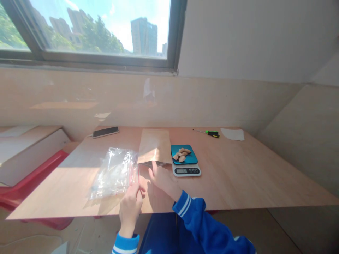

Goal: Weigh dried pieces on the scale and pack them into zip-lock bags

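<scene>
A clear plastic zip bag [113, 173] with a red strip along its right edge lies at the left. My left hand [131, 204] is closed on its lower right corner. Beside it a brown kraft paper pouch [155, 143] lies flat, its mouth slightly parted towards me. My right hand [164, 180] rests at that mouth, index finger stretched onto the lip and thumb apart from it. Just right of the pouch stands a white kitchen scale [174, 171] with a blue platform, carrying several pale brown, shell-like pieces [181, 154]. The scale's reading is too small to make out.
A phone [106, 132] lies at the table's back left. Towards the back right are two screwdrivers [212, 133], one green and one black, and a white paper sheet [233, 134]. A red stool [34, 173] stands left of the wooden table [238, 176]; a wall runs behind.
</scene>
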Action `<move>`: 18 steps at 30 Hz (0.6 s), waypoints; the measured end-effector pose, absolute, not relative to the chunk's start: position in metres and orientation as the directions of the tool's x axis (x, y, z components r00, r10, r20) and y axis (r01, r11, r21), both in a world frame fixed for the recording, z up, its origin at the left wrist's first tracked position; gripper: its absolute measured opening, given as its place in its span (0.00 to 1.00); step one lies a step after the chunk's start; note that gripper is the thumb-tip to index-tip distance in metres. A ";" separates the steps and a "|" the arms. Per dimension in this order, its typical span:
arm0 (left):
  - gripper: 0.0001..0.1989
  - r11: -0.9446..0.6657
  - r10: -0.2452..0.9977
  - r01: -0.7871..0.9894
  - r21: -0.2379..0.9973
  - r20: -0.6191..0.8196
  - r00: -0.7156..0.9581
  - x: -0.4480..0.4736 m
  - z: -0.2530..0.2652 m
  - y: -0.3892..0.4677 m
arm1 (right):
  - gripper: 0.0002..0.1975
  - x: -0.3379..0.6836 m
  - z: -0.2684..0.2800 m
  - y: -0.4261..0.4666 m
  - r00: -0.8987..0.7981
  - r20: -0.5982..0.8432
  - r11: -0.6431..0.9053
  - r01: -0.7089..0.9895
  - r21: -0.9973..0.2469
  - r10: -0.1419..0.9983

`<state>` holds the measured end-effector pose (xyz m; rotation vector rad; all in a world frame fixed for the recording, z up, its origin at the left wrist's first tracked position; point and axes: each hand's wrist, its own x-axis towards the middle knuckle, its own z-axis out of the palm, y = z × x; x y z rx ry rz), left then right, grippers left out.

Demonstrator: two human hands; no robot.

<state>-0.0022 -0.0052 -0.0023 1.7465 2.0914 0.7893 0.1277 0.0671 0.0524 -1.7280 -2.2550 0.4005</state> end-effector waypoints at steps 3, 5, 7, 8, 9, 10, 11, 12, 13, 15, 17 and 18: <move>0.12 0.105 0.969 0.793 0.600 0.118 -0.217 -0.003 -0.003 -0.006 | 0.17 0.114 0.044 0.072 -0.254 0.048 0.255 0.907 -0.335 0.966; 0.12 0.101 0.968 0.787 0.609 0.123 -0.219 -0.003 -0.003 -0.006 | 0.15 0.109 0.040 0.076 -0.247 0.031 0.244 0.917 -0.316 0.969; 0.12 0.097 0.968 0.785 0.611 0.125 -0.217 -0.004 -0.003 -0.006 | 0.14 0.106 0.038 0.079 -0.242 0.014 0.237 0.934 -0.267 0.970; 0.12 0.096 0.969 0.785 0.612 0.124 -0.215 -0.004 -0.003 -0.006 | 0.13 0.105 0.037 0.080 -0.244 0.015 0.240 0.942 -0.234 0.970; 0.12 0.095 0.969 0.783 0.614 0.122 -0.213 -0.003 -0.003 -0.006 | 0.13 0.105 0.037 0.081 -0.249 0.024 0.249 0.948 -0.198 0.968; 0.12 0.095 0.970 0.781 0.618 0.118 -0.212 -0.003 -0.003 -0.006 | 0.13 0.105 0.037 0.081 -0.256 0.036 0.258 0.952 -0.165 0.966; 0.12 0.096 0.971 0.778 0.621 0.115 -0.212 -0.003 -0.003 -0.006 | 0.13 0.105 0.038 0.081 -0.263 0.046 0.267 0.954 -0.138 0.964; 0.12 0.097 0.971 0.775 0.625 0.112 -0.212 -0.003 -0.003 -0.006 | 0.13 0.106 0.039 0.081 -0.267 0.054 0.272 0.955 -0.119 0.962; 0.12 0.098 0.971 0.772 0.627 0.109 -0.212 -0.004 -0.004 -0.006 | 0.13 0.106 0.040 0.081 -0.268 0.058 0.273 0.956 -0.107 0.962; 0.12 0.105 0.971 0.770 0.630 0.103 -0.216 -0.004 -0.005 -0.006 | 0.14 0.109 0.043 0.081 -0.266 0.060 0.270 0.958 -0.098 0.962; 0.12 0.107 0.971 0.769 0.630 0.099 -0.216 -0.004 -0.005 -0.005 | 0.14 0.112 0.047 0.081 -0.271 0.068 0.277 0.955 -0.105 0.960; 0.12 0.106 0.972 0.769 0.630 0.099 -0.215 -0.004 -0.005 -0.005 | 0.14 0.113 0.048 0.081 -0.275 0.073 0.282 0.953 -0.112 0.959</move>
